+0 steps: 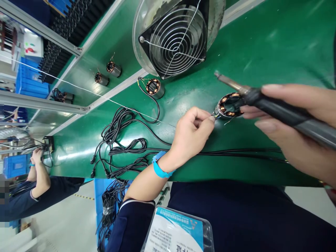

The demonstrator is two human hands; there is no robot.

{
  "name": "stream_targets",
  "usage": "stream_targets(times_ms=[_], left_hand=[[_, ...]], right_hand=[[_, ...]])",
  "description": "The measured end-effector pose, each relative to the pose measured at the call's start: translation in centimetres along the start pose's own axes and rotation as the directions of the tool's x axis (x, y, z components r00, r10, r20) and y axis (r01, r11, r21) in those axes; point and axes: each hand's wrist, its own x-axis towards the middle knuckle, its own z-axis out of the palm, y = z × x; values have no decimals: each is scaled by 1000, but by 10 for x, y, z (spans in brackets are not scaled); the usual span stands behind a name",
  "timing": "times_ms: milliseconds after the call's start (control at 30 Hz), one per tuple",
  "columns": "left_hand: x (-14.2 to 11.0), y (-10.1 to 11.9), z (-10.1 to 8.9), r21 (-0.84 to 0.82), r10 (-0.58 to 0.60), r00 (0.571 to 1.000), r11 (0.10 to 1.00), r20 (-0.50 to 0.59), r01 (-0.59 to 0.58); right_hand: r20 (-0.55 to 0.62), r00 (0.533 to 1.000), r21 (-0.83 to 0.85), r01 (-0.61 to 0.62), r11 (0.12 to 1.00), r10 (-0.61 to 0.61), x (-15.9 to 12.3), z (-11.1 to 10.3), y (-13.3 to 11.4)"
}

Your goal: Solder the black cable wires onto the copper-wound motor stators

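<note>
My left hand [193, 134], with a blue band at the wrist, pinches thin wires [216, 116] at the near left rim of a copper-wound motor stator [222, 109]. My right hand [294, 143] grips a black-handled soldering iron [286, 108]. The iron's metal tip points up and left, above the stator and apart from the wires. Some right fingertips are close to the stator's right side; whether they touch it is unclear. Black power cables [118, 124] lie coiled left of my left hand, and others pass under that wrist along the green bench [189, 98].
A round fan with a wire grille [175, 52] stands behind the stator. Another stator [155, 88] with a cable sits left of it; several more [113, 69] lie beyond the metal rail. A blue crate [98, 196] of cables is below. A co-worker's hands [37, 155] are far left.
</note>
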Motion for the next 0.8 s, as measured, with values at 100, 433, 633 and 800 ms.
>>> stream_targets(times_ms=[100, 433, 633, 800], left_hand=[[1, 0, 0, -1, 4, 1000, 1000, -6, -4], [1, -1, 1, 24, -7, 1000, 1000, -5, 7], [1, -3, -1, 25, -15, 1000, 1000, 9, 15], [0, -3, -4, 36, 45, 999, 998, 25, -46]], right_hand=[[40, 995, -17, 88, 996, -88, 14, 5, -5], [34, 966, -28, 259, 965, -258, 17, 18, 2], [22, 961, -145, 276, 950, -276, 17, 24, -4], [29, 957, -125, 291, 949, -289, 18, 30, -2]])
